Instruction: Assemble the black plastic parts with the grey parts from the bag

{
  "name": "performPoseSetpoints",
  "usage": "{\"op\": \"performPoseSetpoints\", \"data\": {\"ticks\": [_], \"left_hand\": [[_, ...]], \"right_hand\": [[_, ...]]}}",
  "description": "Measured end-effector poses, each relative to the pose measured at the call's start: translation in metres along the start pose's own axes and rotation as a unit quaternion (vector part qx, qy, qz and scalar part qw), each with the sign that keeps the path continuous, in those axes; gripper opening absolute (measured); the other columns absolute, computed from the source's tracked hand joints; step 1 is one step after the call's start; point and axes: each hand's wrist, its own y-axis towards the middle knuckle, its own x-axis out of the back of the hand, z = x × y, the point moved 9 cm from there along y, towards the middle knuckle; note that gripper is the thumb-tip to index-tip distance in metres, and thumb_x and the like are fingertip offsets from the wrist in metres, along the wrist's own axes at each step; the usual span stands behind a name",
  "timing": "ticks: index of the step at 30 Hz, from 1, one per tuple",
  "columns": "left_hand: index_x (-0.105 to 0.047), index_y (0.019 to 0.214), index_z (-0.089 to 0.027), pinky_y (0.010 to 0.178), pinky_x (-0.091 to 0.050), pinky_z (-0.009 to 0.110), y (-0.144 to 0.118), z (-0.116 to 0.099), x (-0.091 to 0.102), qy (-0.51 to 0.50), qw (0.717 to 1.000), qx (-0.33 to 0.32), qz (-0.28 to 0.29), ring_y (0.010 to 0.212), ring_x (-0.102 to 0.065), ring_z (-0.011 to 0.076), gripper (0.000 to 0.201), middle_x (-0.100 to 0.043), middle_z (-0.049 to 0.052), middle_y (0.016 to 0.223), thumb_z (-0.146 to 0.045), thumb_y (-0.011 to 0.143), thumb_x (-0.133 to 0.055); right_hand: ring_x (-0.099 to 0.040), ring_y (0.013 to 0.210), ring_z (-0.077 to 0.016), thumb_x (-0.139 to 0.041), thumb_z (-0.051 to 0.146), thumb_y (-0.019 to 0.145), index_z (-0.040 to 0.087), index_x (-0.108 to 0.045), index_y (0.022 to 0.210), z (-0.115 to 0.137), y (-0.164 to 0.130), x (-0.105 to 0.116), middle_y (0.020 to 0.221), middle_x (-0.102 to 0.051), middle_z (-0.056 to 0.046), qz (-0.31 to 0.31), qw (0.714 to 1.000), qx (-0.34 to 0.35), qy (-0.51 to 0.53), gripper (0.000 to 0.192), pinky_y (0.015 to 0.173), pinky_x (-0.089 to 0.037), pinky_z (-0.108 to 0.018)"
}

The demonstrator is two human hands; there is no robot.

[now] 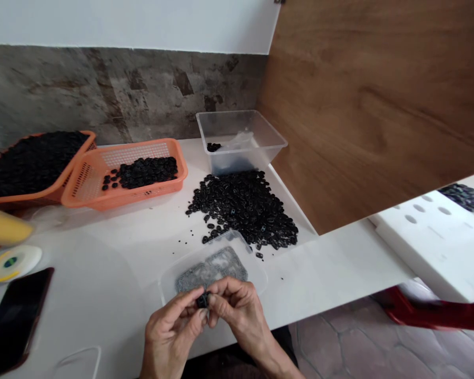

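Near the table's front edge, my left hand (177, 327) and my right hand (234, 308) meet, fingertips pinched on one small black plastic piece (203, 300). Its details are partly covered by the fingers. Just beyond the hands lies a shallow clear plastic tray (256, 276) holding a grey mass of tiny parts (211, 268), too fine to make out. Behind that tray spreads a heap of small black oval pieces (245, 208), some showing two holes.
A clear plastic bin (256, 152) stands behind the heap. Two orange baskets (97, 202) (43, 197) with black pieces sit at left, near a phone (18, 316) and a round tape-like object (13, 264). A brown wooden partition (363, 116) rises at right; a white box (430, 237) lies beyond.
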Motion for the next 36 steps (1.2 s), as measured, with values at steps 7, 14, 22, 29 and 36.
{"op": "performPoseSetpoints", "data": {"ticks": [7, 14, 22, 29, 36], "left_hand": [[-0.076, 0.101, -0.031, 0.048, -0.053, 0.014, 0.003, -0.018, -0.004, -0.002, 0.997, -0.065, 0.033, 0.048, -0.063, 0.0094, 0.036, -0.07, -0.002, 0.066, -0.01, 0.073, -0.07], [-0.073, 0.108, -0.032, 0.047, -0.052, 0.016, 0.005, -0.014, -0.011, -0.006, 0.993, -0.081, 0.084, 0.048, -0.06, 0.0096, 0.042, -0.067, -0.002, 0.063, -0.005, 0.076, -0.066], [-0.067, 0.118, -0.034, 0.056, -0.053, 0.018, 0.0, -0.017, -0.013, 0.001, 0.991, -0.104, 0.089, 0.055, -0.062, 0.0101, 0.042, -0.068, -0.002, 0.068, -0.011, 0.084, -0.059], [-0.075, 0.101, -0.018, 0.055, -0.054, 0.023, -0.002, 0.025, -0.005, -0.119, 0.987, 0.104, 0.04, 0.052, -0.063, 0.0139, 0.025, -0.07, 0.003, 0.06, -0.031, 0.081, -0.068], [-0.076, 0.084, -0.014, 0.046, -0.048, 0.021, -0.004, 0.031, -0.01, -0.149, 0.975, 0.155, 0.064, 0.048, -0.058, 0.0123, 0.025, -0.065, 0.002, 0.055, -0.038, 0.079, -0.07]], "right_hand": [[-0.058, 0.049, -0.0071, -0.072, 0.034, 0.08, 0.012, -0.068, 0.078, 0.002, -0.001, -0.001, 0.056, -0.063, 0.0, 0.006, 1.0, 0.007, -0.018, 0.022, 0.052, -0.048, -0.017], [-0.059, 0.047, -0.0085, -0.076, 0.034, 0.076, 0.011, -0.068, 0.074, -0.005, 0.003, 0.0, 0.055, -0.064, -0.001, 0.025, 0.999, -0.019, -0.009, 0.025, 0.05, -0.047, -0.018], [-0.053, 0.045, -0.0061, -0.08, 0.032, 0.071, 0.012, -0.071, 0.073, -0.006, 0.002, 0.007, 0.052, -0.063, 0.001, -0.009, 1.0, -0.019, 0.004, 0.021, 0.047, -0.042, -0.016], [-0.06, 0.049, -0.0096, -0.074, 0.025, 0.078, 0.011, -0.069, 0.076, 0.0, 0.002, -0.007, 0.054, -0.062, 0.0, 0.038, 0.999, 0.003, 0.03, 0.015, 0.05, -0.044, -0.019], [-0.061, 0.05, -0.0105, -0.071, 0.022, 0.081, 0.011, -0.068, 0.078, 0.002, -0.001, -0.013, 0.057, -0.064, -0.002, 0.045, 0.999, 0.02, 0.001, 0.012, 0.051, -0.044, -0.02]]}}
